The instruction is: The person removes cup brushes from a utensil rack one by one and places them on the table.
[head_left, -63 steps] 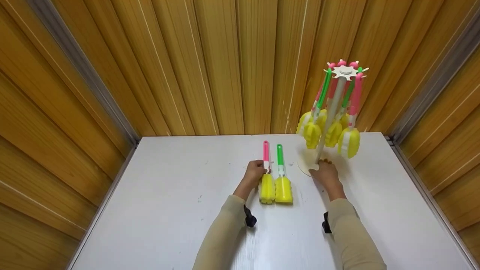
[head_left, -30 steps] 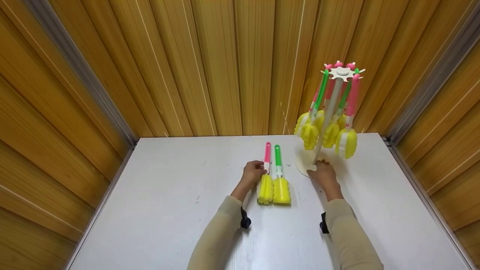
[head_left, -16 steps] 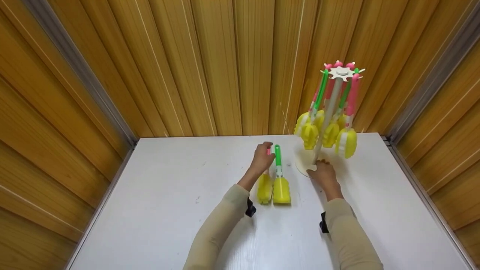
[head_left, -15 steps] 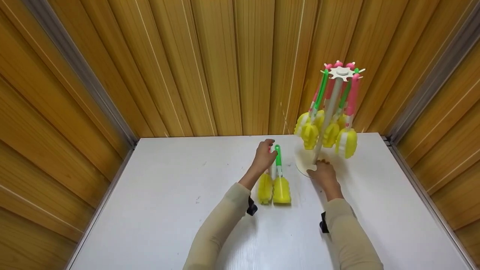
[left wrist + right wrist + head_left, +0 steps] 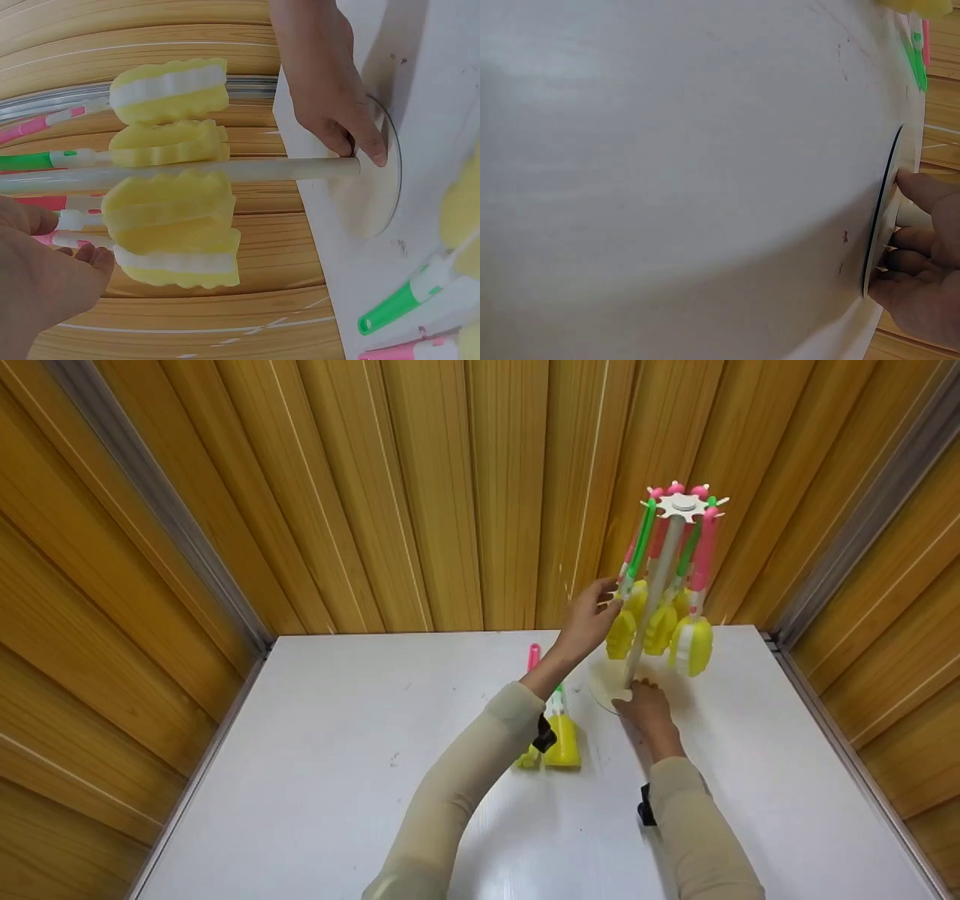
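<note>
A white stand (image 5: pixel 661 577) with a notched top disc and a round base (image 5: pixel 606 690) bears several hanging bottle brushes with pink or green handles and yellow sponge heads. My left hand (image 5: pixel 587 622) reaches to the stand's left side. In the left wrist view its fingers spread about the white necks of a green-handled brush (image 5: pixel 161 214) and a pink-handled brush (image 5: pixel 180 268), without a plain grip. With thumb and fingers on either side of the pole's foot, my right hand (image 5: pixel 649 709) holds the stand down at its base. Part of the hanging sponges is hidden behind the left hand.
On the white table (image 5: pixel 337 780) lie a pink-handled bottle brush (image 5: pixel 534 655) and a green-handled bottle brush (image 5: pixel 566 744), side by side, partly covered by my left forearm. Wood-look panels (image 5: pixel 435 495) stand behind the table and at both sides.
My left hand has left the pink brush on the table and moved up and right to the brushes hanging on the stand. The right hand stays on the base.
</note>
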`<state>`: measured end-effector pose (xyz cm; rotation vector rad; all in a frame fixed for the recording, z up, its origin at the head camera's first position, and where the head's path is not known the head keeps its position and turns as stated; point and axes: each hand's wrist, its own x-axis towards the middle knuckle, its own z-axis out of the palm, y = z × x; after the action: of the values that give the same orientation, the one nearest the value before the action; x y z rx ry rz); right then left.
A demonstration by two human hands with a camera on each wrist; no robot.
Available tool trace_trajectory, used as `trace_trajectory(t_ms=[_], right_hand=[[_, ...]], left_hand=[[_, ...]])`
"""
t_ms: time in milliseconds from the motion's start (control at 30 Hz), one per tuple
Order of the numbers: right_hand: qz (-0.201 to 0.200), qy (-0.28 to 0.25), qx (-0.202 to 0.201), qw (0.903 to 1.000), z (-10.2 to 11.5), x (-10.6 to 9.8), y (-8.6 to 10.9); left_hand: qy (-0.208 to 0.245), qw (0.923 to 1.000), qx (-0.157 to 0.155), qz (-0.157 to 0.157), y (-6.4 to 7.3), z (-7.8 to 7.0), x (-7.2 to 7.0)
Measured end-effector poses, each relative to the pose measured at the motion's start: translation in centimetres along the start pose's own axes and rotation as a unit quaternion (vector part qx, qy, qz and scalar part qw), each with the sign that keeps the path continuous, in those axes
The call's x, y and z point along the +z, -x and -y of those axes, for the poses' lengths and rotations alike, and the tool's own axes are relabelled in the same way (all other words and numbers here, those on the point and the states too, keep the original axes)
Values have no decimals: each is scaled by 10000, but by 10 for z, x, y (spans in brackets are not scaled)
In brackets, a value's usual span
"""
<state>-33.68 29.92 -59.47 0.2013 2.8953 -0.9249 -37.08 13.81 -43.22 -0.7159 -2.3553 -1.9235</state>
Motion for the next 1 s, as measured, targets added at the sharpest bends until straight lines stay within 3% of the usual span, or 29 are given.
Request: trace_trajectory(t_ms=[167, 267, 400, 600, 800, 1000], right_hand=[[-8, 15, 18, 10000, 1, 1, 1], [26, 29, 19, 10000, 2, 1, 2], [91, -68, 103, 9999, 5, 2, 3], [122, -408, 147, 9990, 6, 2, 3], [-27, 23, -142, 9999, 1, 3, 0], [107, 120, 5, 9999, -3, 1, -3]], left_hand=[[-230, 9994, 142, 224, -11, -3, 5], [-257, 9983, 410, 310, -13, 0, 5], [451, 9959, 592, 518, -10, 6, 3], [1709, 9804, 373, 907, -2, 10, -6], [2055, 9733, 323, 975, 5, 7, -13], [2038, 9731, 270, 1042, 13, 2, -13]])
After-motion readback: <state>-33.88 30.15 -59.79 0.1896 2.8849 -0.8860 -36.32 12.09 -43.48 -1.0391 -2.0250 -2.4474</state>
